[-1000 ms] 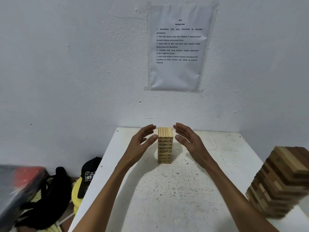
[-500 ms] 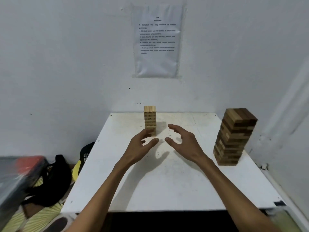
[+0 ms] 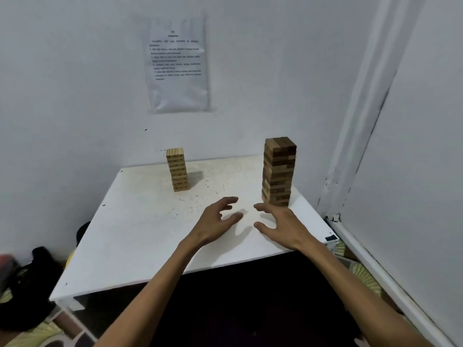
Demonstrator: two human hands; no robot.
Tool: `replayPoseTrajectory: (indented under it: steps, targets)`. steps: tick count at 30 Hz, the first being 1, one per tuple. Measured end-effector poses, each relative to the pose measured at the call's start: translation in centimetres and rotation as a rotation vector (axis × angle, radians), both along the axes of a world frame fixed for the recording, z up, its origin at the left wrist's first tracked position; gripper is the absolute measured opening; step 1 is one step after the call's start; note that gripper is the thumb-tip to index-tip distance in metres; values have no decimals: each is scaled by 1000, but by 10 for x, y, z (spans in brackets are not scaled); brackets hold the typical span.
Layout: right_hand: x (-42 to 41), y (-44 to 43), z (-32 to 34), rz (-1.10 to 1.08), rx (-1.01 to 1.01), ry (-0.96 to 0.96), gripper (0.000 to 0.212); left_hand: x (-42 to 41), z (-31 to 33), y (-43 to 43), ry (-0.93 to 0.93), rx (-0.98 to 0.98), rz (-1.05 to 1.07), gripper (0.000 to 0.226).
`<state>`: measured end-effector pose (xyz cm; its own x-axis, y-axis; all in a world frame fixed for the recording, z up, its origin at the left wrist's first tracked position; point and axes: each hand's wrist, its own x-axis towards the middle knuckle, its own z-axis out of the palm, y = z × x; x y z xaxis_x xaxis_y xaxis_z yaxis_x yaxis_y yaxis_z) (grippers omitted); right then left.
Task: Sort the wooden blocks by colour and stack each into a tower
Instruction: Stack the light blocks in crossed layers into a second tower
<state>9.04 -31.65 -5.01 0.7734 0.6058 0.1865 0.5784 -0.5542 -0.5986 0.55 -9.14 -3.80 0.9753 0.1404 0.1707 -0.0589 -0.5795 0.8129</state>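
Our left hand [image 3: 215, 221] and right hand [image 3: 283, 225], withdrawn from the pale tower [image 3: 178, 169], hover empty, fingers loosely spread (the brown tower [image 3: 278, 171] stands too); sorting seems done.

Hands spread over a white table [image 3: 140, 234], two towers beyond.
The left hand [image 3: 215, 221] and right hand [image 3: 280, 222] are held side by side, fingers spread; a pale tower [image 3: 178, 170] is seen well beyond the left, a taller brown tower [image 3: 278, 171] just beyond the right.

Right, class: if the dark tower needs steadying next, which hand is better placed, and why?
Probably the right hand: open and empty, it hovers just before the base of the dark tower. The left hand sits farther away, with the right hand between.
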Motion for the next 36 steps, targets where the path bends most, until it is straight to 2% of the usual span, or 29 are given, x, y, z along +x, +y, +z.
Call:
replayPoseTrajectory:
  steps: [6, 11, 16, 21, 27, 31, 36]
  targets:
    - [15, -47, -7, -153, -48, -5, 47, 26, -5, -35, 67, 56, -49, 61]
    - [36, -66, -16, -277, -13, 79, 60, 54, -9, -57, 152, 52, -35, 94]
    - [66, -68, -13, -310, 58, 146, 74, 87, -15, -66, 176, 19, 43, 114]
    - [97, -64, -12, -204, 70, 182, 89, 109, -24, -65, 161, 26, 70, 124]
    - [136, -61, 0, 3, 47, 284, 105, 119, -32, -66, 112, 46, 112, 115]
    - [159, -56, 7, 114, -38, 287, 98, 125, -33, -64, 111, 3, 109, 115]
    - [173, -58, 6, 192, -45, 276, 90, 129, -35, -60, 111, -26, 91, 119]
